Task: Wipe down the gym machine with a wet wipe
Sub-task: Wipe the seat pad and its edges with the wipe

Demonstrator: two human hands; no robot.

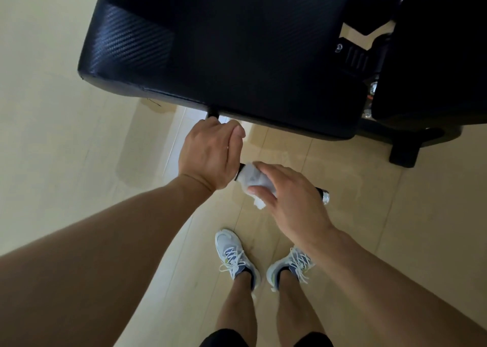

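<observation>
A black handle bar (320,190) with a silver end cap sticks out from under the machine's black padded seat (224,51). My left hand (208,154) grips the bar near the seat's front edge. My right hand (290,191) holds a white wet wipe (251,179) wrapped around the bar, fingers curled over it, just right of my left hand. The bar between the two hands is mostly hidden.
A second black pad (432,43) and the machine's black frame foot (403,154) stand at the right. Pale wood floor (66,135) lies all around. My feet in white sneakers (232,254) stand directly below the bar.
</observation>
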